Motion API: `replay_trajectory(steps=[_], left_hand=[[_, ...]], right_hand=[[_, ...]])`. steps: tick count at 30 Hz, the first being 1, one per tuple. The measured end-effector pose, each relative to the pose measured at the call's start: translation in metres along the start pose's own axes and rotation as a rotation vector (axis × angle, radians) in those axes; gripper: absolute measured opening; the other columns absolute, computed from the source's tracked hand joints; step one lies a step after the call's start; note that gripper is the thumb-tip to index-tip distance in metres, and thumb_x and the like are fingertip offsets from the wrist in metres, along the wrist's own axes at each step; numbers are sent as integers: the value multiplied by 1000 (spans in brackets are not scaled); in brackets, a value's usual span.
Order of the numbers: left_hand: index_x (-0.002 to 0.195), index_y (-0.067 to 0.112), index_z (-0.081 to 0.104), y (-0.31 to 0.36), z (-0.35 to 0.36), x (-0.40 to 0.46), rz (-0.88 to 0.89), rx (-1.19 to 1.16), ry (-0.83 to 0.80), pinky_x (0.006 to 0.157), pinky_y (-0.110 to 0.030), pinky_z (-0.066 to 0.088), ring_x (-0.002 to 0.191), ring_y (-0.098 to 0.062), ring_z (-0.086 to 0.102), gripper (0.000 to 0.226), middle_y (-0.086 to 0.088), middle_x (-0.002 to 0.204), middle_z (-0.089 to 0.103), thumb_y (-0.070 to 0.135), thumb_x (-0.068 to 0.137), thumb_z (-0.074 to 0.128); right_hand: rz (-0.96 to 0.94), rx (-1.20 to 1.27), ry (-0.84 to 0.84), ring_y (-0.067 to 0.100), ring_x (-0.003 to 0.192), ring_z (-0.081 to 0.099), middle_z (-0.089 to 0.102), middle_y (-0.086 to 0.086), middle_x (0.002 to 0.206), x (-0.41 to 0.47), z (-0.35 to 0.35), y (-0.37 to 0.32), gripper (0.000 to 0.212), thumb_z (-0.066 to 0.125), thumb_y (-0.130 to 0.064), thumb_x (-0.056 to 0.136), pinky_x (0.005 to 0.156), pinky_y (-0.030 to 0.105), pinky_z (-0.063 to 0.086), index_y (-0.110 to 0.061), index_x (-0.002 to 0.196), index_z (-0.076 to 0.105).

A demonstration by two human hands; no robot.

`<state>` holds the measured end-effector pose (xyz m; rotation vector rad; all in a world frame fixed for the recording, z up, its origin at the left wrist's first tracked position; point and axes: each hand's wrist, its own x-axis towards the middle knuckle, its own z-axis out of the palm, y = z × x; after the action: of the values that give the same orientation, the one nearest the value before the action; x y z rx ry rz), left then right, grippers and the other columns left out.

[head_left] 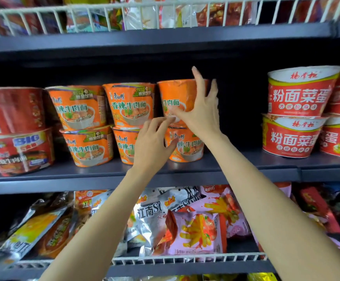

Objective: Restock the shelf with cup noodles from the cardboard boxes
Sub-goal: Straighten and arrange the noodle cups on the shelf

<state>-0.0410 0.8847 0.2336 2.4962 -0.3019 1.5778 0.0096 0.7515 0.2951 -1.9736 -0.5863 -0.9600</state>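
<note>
Orange cup noodles stand two high in three columns on the dark middle shelf (80, 176). My right hand (200, 111) rests against the right side and front of the top right orange cup (172, 93), fingers spread and straight, thumb across its front. That cup sits on a lower orange cup (191, 148). My left hand (155, 144) hovers with its fingers apart in front of the lower cups, its fingertips near my right thumb, and holds nothing. It hides part of the middle lower cup (123, 147). No cardboard box is in view.
Red and white noodle bowls (299, 94) are stacked at the right, with a dark gap between them and the orange cups. Red cups (13, 110) stand at the left. Snack bags (197, 226) fill the wire-railed shelf below, and more packets sit behind a wire rail (104, 7) above.
</note>
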Motion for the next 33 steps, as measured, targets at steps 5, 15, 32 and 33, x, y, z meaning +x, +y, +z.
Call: replay_trajectory(steps=[5,15,32,33], left_hand=[[118,14,62,-2,-1,1,1,-32,-72,67,-32,52,99,-24,61,37,-4,117,59,26,84,70],[117,10,59,1,6,1,-44,-81,-54,74,-33,53,104,-23,57,45,-7,119,55,30,81,74],[126,10,47,3,29,-12,-159,-183,-6,82,-28,48,115,-21,50,74,-7,133,43,30,66,84],[127,10,47,1,29,-12,-156,-192,-6,82,-27,48,115,-21,50,73,-7,132,43,30,67,84]], right_hand=[[-19,-90,-19,35,125,43,16,18,152,19,3,5,85,79,-51,67,94,47,48,-32,135,29],[136,383,-76,23,135,35,17,7,155,16,-5,38,123,82,-34,71,103,47,41,-37,148,-13],[168,381,-93,24,131,44,25,6,153,16,13,30,124,83,-40,68,101,49,45,-38,148,-13],[163,375,-74,24,130,44,27,6,153,14,14,28,124,83,-42,67,101,49,45,-37,148,-11]])
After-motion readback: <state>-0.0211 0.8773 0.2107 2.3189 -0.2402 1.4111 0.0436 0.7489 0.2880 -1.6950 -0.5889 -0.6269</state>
